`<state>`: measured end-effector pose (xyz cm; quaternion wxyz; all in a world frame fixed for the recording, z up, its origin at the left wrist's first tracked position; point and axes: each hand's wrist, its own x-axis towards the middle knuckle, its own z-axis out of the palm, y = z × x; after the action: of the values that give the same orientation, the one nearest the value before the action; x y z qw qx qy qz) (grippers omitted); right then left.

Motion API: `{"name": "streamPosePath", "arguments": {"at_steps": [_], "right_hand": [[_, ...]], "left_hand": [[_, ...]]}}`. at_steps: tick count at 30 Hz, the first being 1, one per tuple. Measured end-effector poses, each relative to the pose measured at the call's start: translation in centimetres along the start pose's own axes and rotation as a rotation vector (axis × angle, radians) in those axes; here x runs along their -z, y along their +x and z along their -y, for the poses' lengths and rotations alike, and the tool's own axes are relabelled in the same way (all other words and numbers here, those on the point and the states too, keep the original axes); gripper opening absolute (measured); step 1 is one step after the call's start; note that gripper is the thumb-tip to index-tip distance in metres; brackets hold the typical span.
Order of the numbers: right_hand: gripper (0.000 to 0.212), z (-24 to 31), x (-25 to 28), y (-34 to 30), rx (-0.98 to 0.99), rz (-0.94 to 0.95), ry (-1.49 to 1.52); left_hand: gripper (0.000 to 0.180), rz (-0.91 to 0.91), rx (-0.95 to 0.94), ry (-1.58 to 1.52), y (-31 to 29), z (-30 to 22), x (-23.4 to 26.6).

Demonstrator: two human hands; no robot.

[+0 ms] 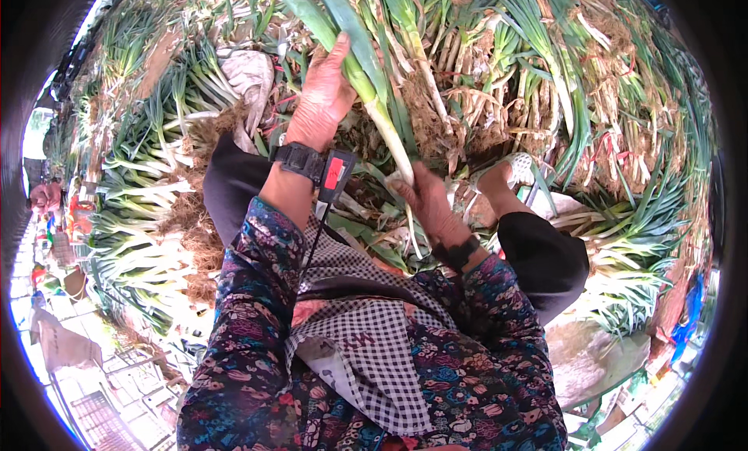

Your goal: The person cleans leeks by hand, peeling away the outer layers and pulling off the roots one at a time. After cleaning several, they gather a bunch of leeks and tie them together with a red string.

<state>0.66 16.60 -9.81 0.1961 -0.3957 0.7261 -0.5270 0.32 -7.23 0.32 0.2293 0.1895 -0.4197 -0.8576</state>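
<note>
A single leek [380,121] slants across the middle in front of me, its green leaves toward the top and its white end low. My left hand [323,93] is closed around it near where the leaves begin, the thumb lying along the stalk. Lower down, my right hand [435,204] has its fingers at the white root end, slightly blurred, with thumb and fingers pinching there. A thin pale strip [412,231] hangs below that hand. Peeled leaves and scraps [358,204] lie on the ground under both hands.
Untrimmed leeks with brown roots [436,112] are heaped ahead. Cleaner leeks [136,241] form a row at the left, with more leeks [631,248] at the right. A pale sack [596,357] lies low right, and a whitish cloth [249,81] lies upper left. My foot [502,174] is beside the scraps.
</note>
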Motion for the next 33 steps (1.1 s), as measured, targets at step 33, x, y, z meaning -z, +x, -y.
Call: {"name": "streamPosePath", "arguments": {"at_steps": [33], "right_hand": [[0.024, 9.7, 1.2, 6.1, 0.422, -0.334, 0.071]], "left_hand": [[0.080, 0.238, -0.305, -0.031, -4.2, -6.1, -2.6]]}}
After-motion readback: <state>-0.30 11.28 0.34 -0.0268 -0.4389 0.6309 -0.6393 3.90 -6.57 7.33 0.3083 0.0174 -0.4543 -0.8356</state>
